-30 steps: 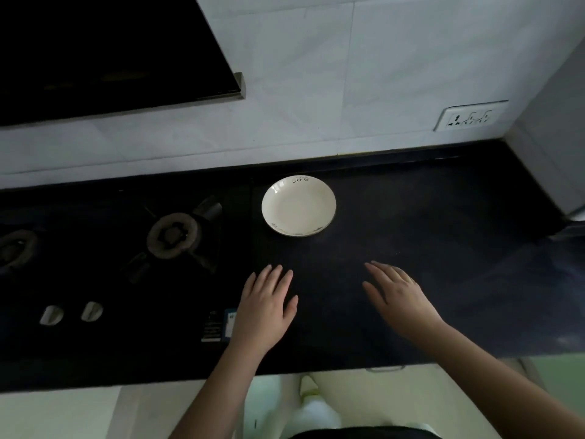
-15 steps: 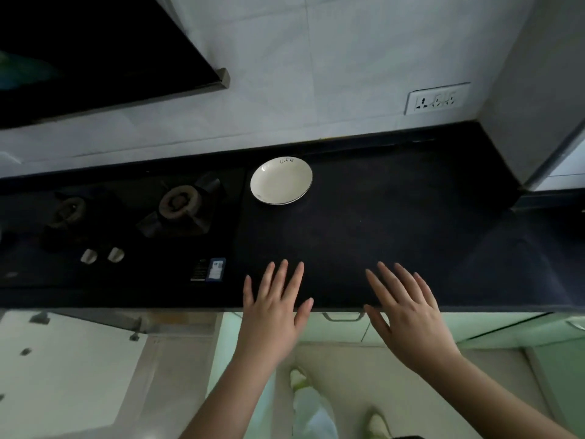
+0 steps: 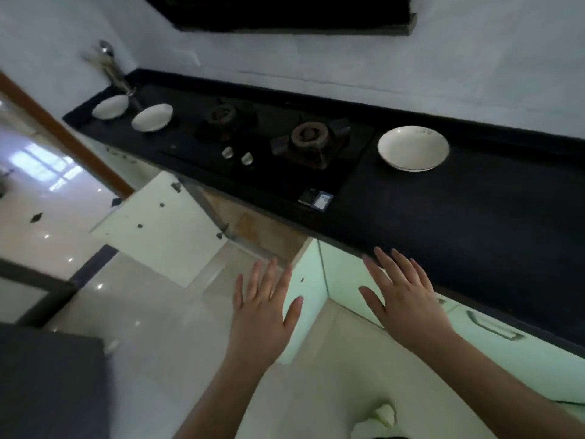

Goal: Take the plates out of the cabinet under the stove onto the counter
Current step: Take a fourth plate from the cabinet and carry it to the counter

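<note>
While both empty hands, left hand (image 3: 264, 308) and right hand (image 3: 406, 301), spread open near the open cabinet door (image 3: 161, 229), its corner risked a knock

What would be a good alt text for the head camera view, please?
Two empty, open hands, left hand and right hand, reach down in front of a black counter toward an open cabinet door under the stove. Three white plates sit on the counter.
</note>
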`<state>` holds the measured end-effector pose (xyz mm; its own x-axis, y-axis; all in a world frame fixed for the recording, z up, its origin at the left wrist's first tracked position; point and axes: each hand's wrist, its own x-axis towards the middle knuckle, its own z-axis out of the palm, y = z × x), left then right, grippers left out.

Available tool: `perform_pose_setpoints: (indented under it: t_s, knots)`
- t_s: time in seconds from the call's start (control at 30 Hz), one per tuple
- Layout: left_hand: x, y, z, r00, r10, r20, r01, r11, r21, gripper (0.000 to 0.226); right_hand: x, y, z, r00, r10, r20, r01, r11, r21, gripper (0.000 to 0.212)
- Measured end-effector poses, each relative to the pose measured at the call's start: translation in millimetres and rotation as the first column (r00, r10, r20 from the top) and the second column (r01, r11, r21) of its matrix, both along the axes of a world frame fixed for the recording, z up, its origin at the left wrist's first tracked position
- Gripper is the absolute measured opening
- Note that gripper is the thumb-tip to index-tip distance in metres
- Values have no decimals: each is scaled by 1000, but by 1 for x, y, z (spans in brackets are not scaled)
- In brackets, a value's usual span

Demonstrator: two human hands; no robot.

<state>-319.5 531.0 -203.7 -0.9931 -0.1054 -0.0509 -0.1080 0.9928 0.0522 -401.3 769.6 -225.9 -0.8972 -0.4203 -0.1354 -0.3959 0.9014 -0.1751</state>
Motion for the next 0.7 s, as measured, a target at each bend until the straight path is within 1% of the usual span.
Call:
perform_pose_setpoints:
  t_s: [0.17, 0.27, 0.33, 0.43, 0.57, 0.7]
  knots:
    - [102, -78, -9, 969, 245, 45, -246, 969, 33, 70, 42, -97, 9, 967, 254, 7, -254, 967, 31, 73]
    - [174, -120, -20, 917, 398, 36, -400, 912, 91, 72, 85, -161, 17, 922, 388, 12, -388, 922, 18, 69]
    - [225, -145, -26, 874, 483, 56, -487, 866, 114, 74, 119, -205, 17, 886, 464, 6, -464, 886, -3, 68]
    - [299, -184, -32, 819, 564, 99, -573, 812, 111, 76, 178, -268, 14, 845, 535, 18, -534, 844, -47, 69]
    - [376, -227, -31, 745, 653, 137, -665, 743, 74, 77, 247, -346, 10, 766, 643, 20, -642, 766, -39, 79]
    - [423, -258, -24, 693, 710, 124, -720, 691, 70, 83, 293, -393, 10, 685, 728, 12, -728, 685, -39, 71]
